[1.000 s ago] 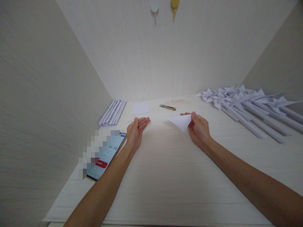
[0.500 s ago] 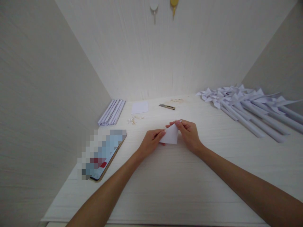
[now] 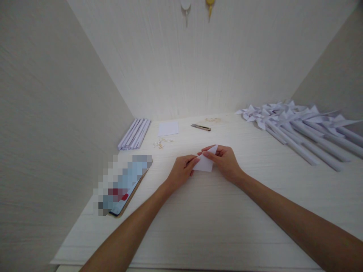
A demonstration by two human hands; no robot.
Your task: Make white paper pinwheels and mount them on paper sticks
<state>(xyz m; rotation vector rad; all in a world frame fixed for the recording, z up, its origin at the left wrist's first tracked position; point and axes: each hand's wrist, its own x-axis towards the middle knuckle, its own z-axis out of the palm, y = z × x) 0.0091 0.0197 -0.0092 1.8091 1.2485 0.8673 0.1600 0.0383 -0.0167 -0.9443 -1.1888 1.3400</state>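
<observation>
Both hands meet over the middle of the white desk [image 3: 198, 211], sharing one small folded piece of white paper [image 3: 205, 162], triangular in outline. The left hand [image 3: 180, 173] comes in from the left, its fingers [image 3: 193, 161] curled and pinched on the paper's lower left edge. The right hand [image 3: 225, 162] comes from the right, its fingers [image 3: 208, 153] closed over the paper's upper right side, close to the raised point. The paper sits between the two sets of fingers, tilted up at the far corner; whether its near edge touches the desk cannot be told.

One phone [image 3: 124, 189] lies face up near the left desk edge, partly blurred, well apart from the hands. Behind it, against the left wall, rests one bundle of rolled paper sticks [image 3: 134, 134]; the single sticks are too closely packed to count. One flat square sheet [image 3: 168, 128] lies at the back, with a scatter of tiny pale bits [image 3: 161, 143] just before it. One small cutter [image 3: 200, 127] lies near the back wall. On the right, a heap of finished paper pinwheels [image 3: 295, 124] spreads across the desk, overlapping too much for a count. Two hooks [image 3: 185, 5] hang on the back wall, one white and one yellow.
</observation>
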